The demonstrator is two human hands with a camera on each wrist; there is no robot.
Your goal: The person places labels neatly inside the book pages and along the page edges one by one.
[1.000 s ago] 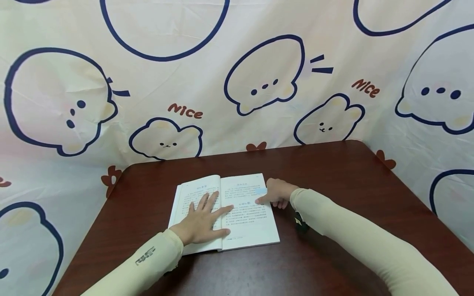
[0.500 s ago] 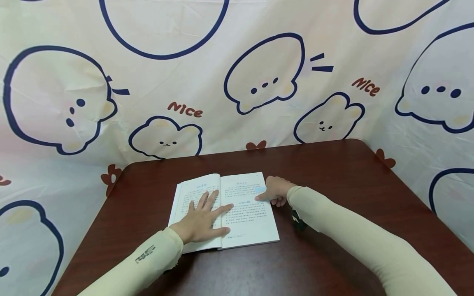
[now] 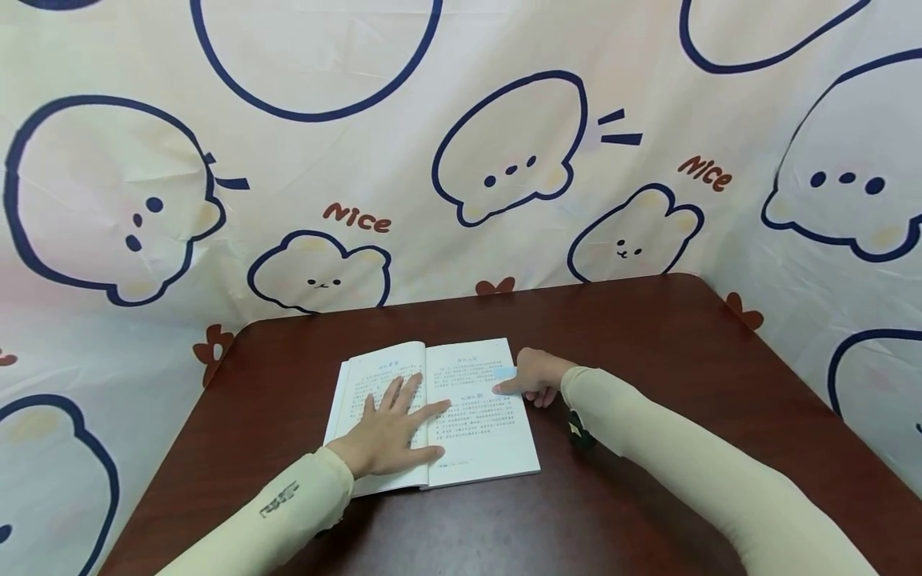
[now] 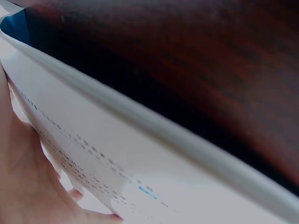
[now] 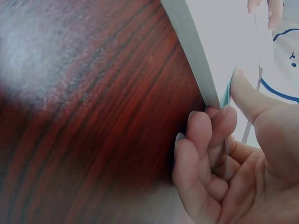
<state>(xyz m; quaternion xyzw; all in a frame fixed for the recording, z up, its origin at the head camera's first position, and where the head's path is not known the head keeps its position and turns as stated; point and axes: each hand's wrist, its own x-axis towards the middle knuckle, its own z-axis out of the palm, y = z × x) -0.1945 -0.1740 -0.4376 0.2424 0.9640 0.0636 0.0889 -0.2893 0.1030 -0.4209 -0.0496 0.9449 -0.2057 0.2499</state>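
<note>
An open book (image 3: 479,448) with printed pages lies on the table. My left hand (image 3: 389,436) rests spread over its left page, thumb and a finger reaching across the spine. At the right page's outer edge, my right hand (image 3: 536,376) has its thumb on the paper and its other fingers curled beside the edge. A pale blue strip (image 3: 506,372) shows by that thumb; in the right wrist view the strip (image 5: 225,97) is pinched between thumb and fingers of the right hand (image 5: 233,154). The left wrist view shows the left hand (image 4: 32,172) against the page.
The dark brown table (image 3: 612,320) extends around the book. Behind it and at both sides hangs a pale cloth (image 3: 410,160) with cartoon outlines and the word "Nice". Cream sleeves (image 3: 670,448) cover both forearms.
</note>
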